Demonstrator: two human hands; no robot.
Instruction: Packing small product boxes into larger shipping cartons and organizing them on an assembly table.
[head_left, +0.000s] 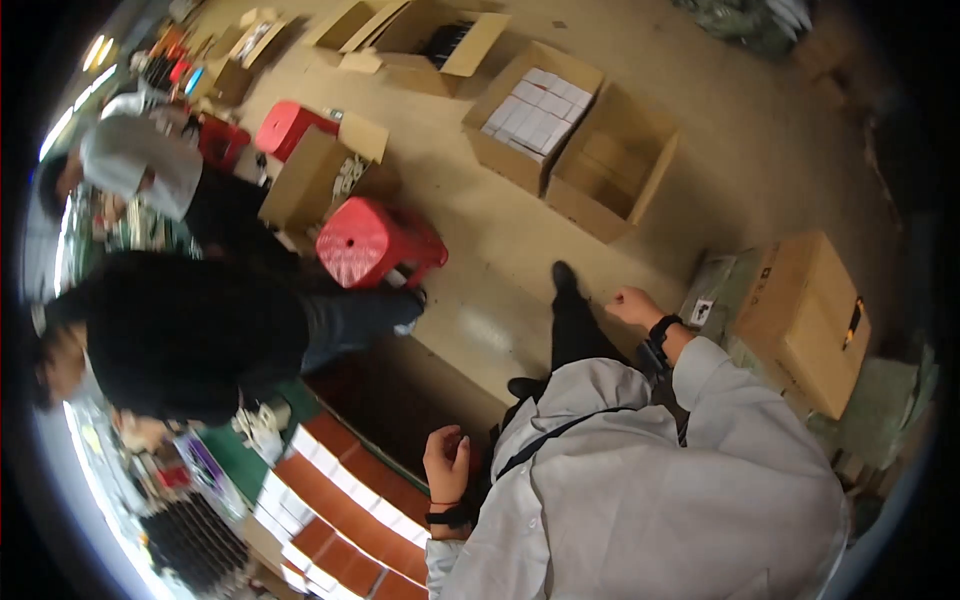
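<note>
My left hand, with a dark band at its wrist, hangs in the air beside my grey jacket. Its fingers are loosely bent, the thumb stands apart from them, and no object shows in it. Nearest to it are rows of small white and brown-red boxes on a green-topped table. Out in front of me, my right hand is curled into a loose fist with nothing visible in it; a black watch is on that wrist. A closed cardboard carton stands to its right.
Ahead on the floor stand a carton of white boxes and an open carton. Red stools and another open carton are at the left. A person in black and a person in grey are at the table.
</note>
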